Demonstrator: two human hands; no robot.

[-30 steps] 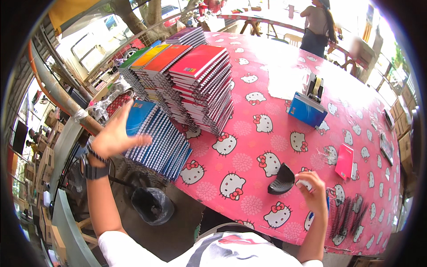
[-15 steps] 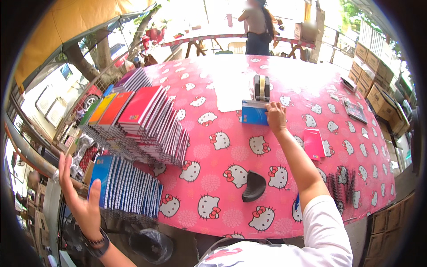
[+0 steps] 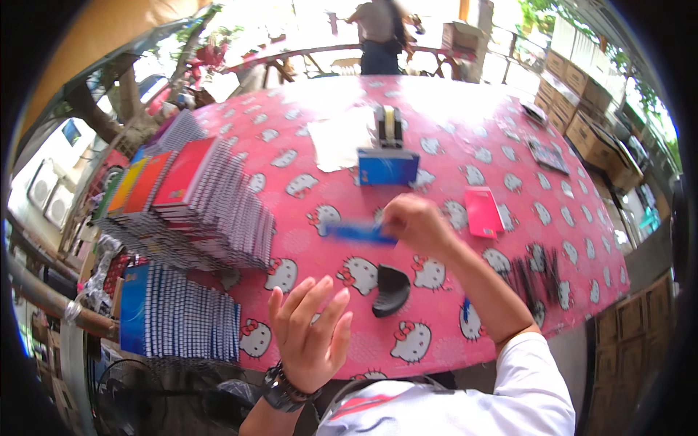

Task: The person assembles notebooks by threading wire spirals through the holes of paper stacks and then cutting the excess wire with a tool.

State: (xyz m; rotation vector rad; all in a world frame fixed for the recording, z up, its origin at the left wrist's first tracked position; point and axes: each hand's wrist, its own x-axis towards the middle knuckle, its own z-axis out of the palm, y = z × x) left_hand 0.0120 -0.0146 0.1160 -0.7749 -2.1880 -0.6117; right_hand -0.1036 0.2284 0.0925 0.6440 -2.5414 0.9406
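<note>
My right hand [image 3: 418, 224], fingers closed, grips the right end of a blue notebook [image 3: 355, 232] above the middle of the table; the notebook is smeared by motion. Nearer to me, my left hand [image 3: 309, 334] is raised with its palm showing, fingers stretched and nothing in it. Beyond the right hand, another blue notebook [image 3: 385, 167] lies against the front of a black tape dispenser [image 3: 389, 129]. Between my hands and slightly nearer sits a black, curved, half-moon-shaped object [image 3: 391, 291].
Stacked spiral notebooks in red [image 3: 183, 171] and blue [image 3: 134, 311] fill the table's left side. Pink booklets [image 3: 483, 212] and loose black spiral coils [image 3: 534, 280] lie on the right. White paper [image 3: 333, 142] is beside the dispenser. A person [image 3: 380, 36] stands beyond the table.
My right hand has come back from the tape dispenser toward me with a blue notebook. My left hand has moved right, from beside the blue stack to over the table's near edge.
</note>
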